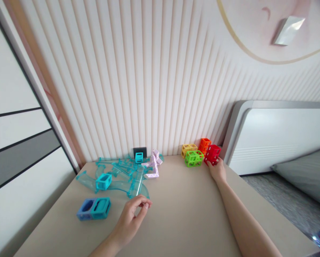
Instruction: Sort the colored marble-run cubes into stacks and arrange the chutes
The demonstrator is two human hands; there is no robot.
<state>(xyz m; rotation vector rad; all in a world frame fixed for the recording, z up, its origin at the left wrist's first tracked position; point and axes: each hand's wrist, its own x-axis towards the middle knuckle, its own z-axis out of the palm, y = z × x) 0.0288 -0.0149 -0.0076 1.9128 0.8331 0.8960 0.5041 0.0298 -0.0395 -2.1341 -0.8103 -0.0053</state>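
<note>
At the back right of the table, my right hand (218,170) is closed on a red open-frame block (212,154) that stands upright. Close beside it are an orange block (204,145), a yellow block (188,149) and a lime green block (194,159). My left hand (131,217) hovers over the front middle with thumb and fingertips pinched together, and nothing shows between them. Just beyond its fingers lies a clear teal tube (137,182). A blue-and-teal block pair (94,208) rests to the left of this hand.
Several clear teal track pieces (117,185) spread over the table's (176,214) left side, with a teal block (103,182) among them. A lilac folding snake puzzle (155,166) lies near the wall. Behind sits a smaller teal block (138,157). The bed headboard (280,135) borders the right.
</note>
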